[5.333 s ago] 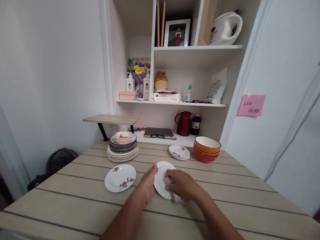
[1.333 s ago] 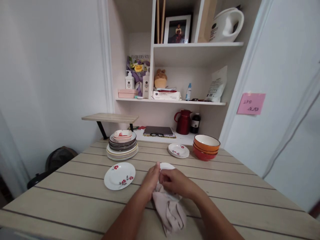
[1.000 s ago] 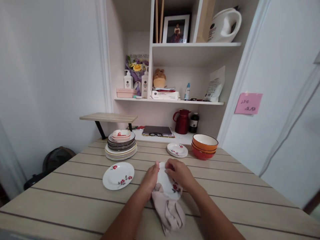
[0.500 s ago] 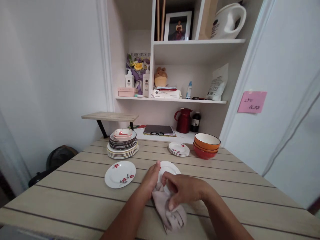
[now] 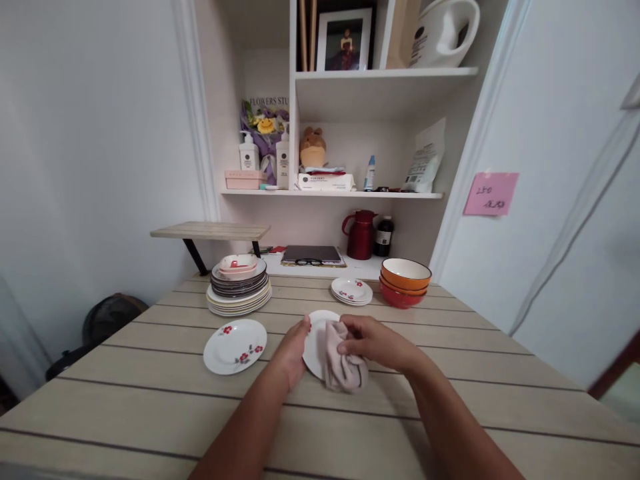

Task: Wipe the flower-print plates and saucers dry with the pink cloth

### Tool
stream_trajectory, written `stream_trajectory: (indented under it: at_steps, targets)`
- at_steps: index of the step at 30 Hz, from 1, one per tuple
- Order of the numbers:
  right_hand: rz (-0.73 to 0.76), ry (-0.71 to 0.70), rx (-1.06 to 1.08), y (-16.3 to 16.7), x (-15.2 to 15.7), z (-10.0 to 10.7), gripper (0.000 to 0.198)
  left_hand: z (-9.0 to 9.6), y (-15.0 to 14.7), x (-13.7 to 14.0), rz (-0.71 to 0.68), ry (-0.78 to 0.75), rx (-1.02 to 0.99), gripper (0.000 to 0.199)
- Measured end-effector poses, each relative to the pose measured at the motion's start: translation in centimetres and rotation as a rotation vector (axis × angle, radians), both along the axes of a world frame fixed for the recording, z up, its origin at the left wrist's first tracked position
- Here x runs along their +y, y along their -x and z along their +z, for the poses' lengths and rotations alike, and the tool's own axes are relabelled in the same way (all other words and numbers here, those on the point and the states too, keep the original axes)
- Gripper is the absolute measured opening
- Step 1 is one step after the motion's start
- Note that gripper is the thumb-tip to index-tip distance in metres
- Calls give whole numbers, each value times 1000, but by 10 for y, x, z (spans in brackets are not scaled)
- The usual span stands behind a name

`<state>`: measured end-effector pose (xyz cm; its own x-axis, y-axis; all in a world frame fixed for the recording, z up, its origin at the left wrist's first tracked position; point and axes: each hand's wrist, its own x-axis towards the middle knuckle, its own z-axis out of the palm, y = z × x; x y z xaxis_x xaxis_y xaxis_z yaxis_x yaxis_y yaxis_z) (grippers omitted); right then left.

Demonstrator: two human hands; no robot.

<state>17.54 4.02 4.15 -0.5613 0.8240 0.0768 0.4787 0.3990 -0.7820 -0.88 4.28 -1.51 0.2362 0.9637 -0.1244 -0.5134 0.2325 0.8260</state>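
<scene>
My left hand (image 5: 293,353) grips the left edge of a small white plate (image 5: 314,343), its thumb at the rim and its other fingers hidden. A crumpled pinkish-beige cloth (image 5: 345,365) lies against the right part of that plate and hangs past its near edge. My right hand (image 5: 373,341) is closed on the cloth from the right side. To the left, a white plate with red flowers (image 5: 235,347) rests flat on the table, apart from both hands.
Stacked plates with small dishes on top (image 5: 239,287) stand at the back left. Small flowered plates (image 5: 351,291) and a stack of orange and red bowls (image 5: 405,283) sit at the back right. Behind are a red jug (image 5: 362,235) and a laptop (image 5: 311,254).
My right hand has taken a firmer hold of the cloth and moved up and right, lifting it onto the plate's right side. My left hand stays at the plate's left edge. The view has shifted slightly.
</scene>
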Motion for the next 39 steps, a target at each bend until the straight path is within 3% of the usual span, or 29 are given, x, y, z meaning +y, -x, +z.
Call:
stream_trajectory:
  at_steps: [2, 4, 6, 9, 13, 16, 18, 22, 27, 32, 39]
  targets:
    - [-157, -101, -105, 0, 3, -5, 24, 0, 2, 1, -22, 30, -57, 46]
    - [-196, -110, -141, 4, 3, -9, 49, -1, 3, 2, -33, 44, -74, 46]
    - [-185, -89, -147, 8, 1, -9, 67, -1, 4, 3, -45, 52, -91, 46]
    - [-165, -102, -154, 9, -3, -7, 75, -4, 5, 6, -42, 63, -116, 47]
    - [37, -103, -216, 5, -3, -8, 91, -5, 7, 8, -19, 59, -133, 50]
    - [3, -117, -264, 3, 1, -12, 81, -4, 8, 7, -21, 57, -147, 51]
    - [-47, -151, -268, 5, 3, -13, 65, -2, 8, 6, -36, 64, -161, 51]
    - [-8, -289, -178, 18, 3, -14, 34, 0, 7, 3, -95, 104, -154, 54]
    - [-159, -405, -17, 42, 8, -26, 41, 1, 5, 2, -80, 100, -146, 48]
    - [-362, -390, -91, 32, 22, -38, 34, 1, 4, 2, -79, 116, -138, 50]
    - [-404, -312, 34, 5, 16, -17, 32, -2, 2, 4, -44, 124, -159, 55]
